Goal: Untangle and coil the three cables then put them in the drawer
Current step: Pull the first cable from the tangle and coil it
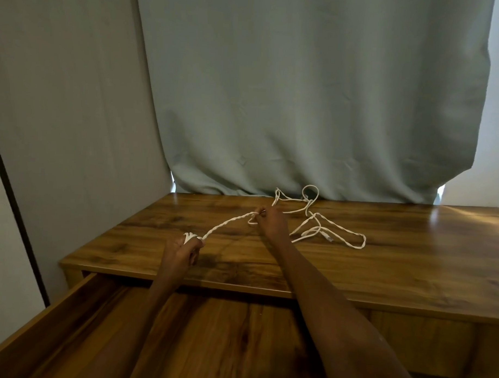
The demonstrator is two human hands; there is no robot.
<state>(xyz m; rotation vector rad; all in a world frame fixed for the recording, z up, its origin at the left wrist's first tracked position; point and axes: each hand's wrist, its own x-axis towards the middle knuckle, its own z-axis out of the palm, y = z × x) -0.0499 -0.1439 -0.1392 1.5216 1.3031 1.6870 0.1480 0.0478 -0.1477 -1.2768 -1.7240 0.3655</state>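
Observation:
White cables (pixel 312 219) lie tangled on the wooden desk top (pixel 409 265), with loops reaching toward the curtain and a connector end near the middle of the tangle. A twisted stretch of the cables (pixel 227 223) runs taut between my hands. My left hand (pixel 181 253) grips a small bundle of cable ends above the desk's front left. My right hand (pixel 270 220) pinches the cables where the twisted stretch meets the loose tangle. Below my forearms the drawer (pixel 54 317) stands pulled out, and I see nothing lying in it.
A pale green curtain (pixel 302 106) hangs behind the desk, touching its back edge. A grey wall panel (pixel 61 125) stands close on the left. The desk surface extends to the right of the tangle.

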